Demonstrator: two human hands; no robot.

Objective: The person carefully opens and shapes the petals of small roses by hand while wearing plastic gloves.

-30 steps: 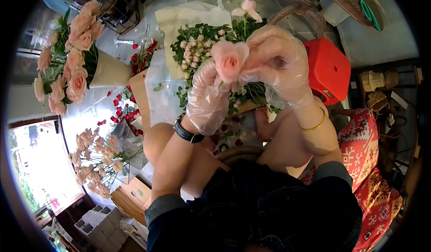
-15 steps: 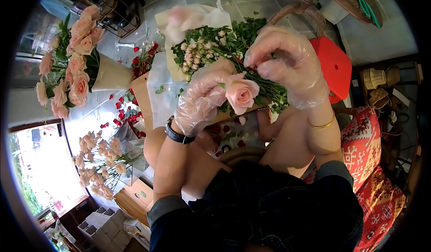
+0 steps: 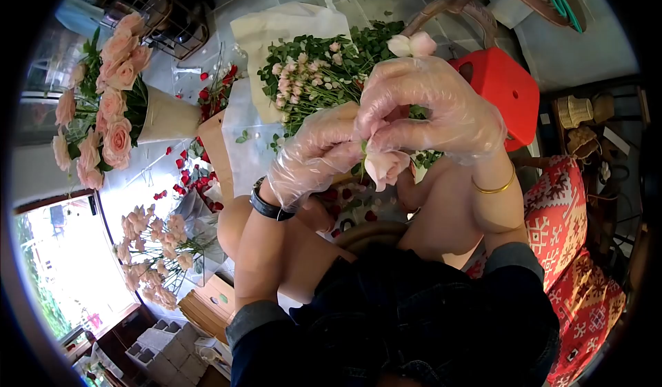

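Both hands wear clear plastic gloves. My left hand (image 3: 318, 154) pinches the green base of a pink rose (image 3: 386, 168), whose bloom hangs down and to the right. My right hand (image 3: 434, 107) has its fingers pressed together at the same rose, against the left fingertips; the exact grip between the fingers is hidden. Behind the right hand another pale pink bloom (image 3: 412, 44) shows above the knuckles. Beyond the hands lies a bunch of small pink roses (image 3: 300, 76) with green leaves on pale wrapping paper (image 3: 252, 32).
At the left stand a bucket (image 3: 169, 116) of large pink roses and a bunch of peach roses (image 3: 155, 245). Red petals (image 3: 186, 173) litter the floor. A red stool (image 3: 507, 97) and a patterned cushion (image 3: 558, 214) are at the right.
My right hand has moved left and down to meet my left hand at the rose. The rose has turned from facing upward to hanging sideways and down.
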